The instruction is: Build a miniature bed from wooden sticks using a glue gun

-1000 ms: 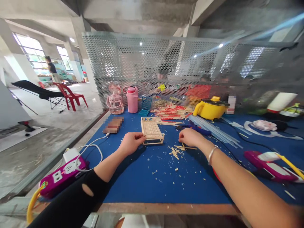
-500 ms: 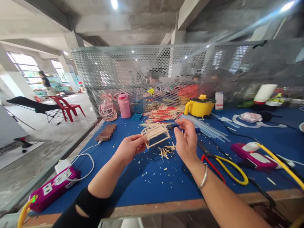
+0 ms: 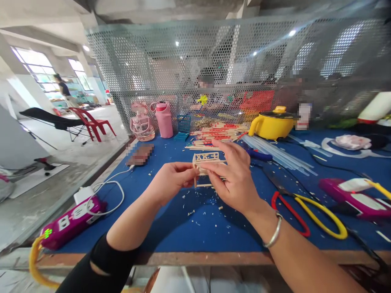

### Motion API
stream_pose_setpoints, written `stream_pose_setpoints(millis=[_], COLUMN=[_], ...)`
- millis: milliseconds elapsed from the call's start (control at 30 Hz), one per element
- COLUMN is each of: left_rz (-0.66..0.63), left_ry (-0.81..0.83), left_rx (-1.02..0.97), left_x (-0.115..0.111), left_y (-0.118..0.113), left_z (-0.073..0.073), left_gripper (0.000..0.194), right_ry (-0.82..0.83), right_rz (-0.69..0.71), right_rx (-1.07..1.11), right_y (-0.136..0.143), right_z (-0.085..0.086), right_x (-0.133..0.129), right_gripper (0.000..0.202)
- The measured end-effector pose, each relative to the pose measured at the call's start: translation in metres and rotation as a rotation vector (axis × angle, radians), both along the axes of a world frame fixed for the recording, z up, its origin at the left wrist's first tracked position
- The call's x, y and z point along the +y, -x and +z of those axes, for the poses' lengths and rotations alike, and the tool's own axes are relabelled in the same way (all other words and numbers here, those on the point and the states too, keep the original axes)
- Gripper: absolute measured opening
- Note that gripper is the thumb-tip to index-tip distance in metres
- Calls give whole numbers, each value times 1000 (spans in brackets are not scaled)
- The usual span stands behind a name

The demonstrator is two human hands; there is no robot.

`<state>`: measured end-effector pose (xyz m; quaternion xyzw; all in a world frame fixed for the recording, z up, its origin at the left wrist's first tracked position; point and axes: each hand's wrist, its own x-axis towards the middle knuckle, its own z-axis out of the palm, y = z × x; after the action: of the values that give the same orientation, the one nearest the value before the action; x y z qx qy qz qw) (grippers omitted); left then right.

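Observation:
A small frame model made of thin wooden sticks (image 3: 207, 161) is held above the blue table, with a crossed lattice on its far side. My left hand (image 3: 171, 181) pinches its left end between thumb and fingers. Over its right part reaches my right hand (image 3: 235, 179), the index finger and thumb closed at the model's near upper edge and the other fingers raised. That hand hides much of the model, and whether a loose stick is between its fingertips cannot be seen. Behind it lies a blue-handled tool (image 3: 259, 155), partly covered.
Wooden sticks (image 3: 220, 132) are piled at the back beside a yellow pot (image 3: 273, 125) and clear glue sticks (image 3: 277, 154). Scissors (image 3: 320, 215) with red and yellow handles lie right. Power strips (image 3: 71, 221), a phone (image 3: 140, 154) and a pink bottle (image 3: 164, 120) surround the workspace.
My right hand has come left onto the model, its fingertips now at the sticks. The model has turned in my left hand. The camera view has tilted down.

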<state>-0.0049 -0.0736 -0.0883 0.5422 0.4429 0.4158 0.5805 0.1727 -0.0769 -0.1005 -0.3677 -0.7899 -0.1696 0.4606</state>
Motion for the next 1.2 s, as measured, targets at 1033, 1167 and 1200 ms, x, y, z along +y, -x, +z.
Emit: stream_pose_setpoints(millis=[1033,1167,1200], left_rz=[30,20,14], left_ry=[-142,-116,-121], left_rx=[-53,-35,-34], left_x=[-1,0,0], left_y=[0,1,2], left_z=[-6,-8,-9], left_gripper=[21,20,20], right_ry=[71,78,75], right_rz=[34,-68,-91], right_rx=[-1,-96,-131], right_y=[6,9,10], right_z=[4,13,15], right_x=[5,0,-1], right_gripper=[18,17,17])
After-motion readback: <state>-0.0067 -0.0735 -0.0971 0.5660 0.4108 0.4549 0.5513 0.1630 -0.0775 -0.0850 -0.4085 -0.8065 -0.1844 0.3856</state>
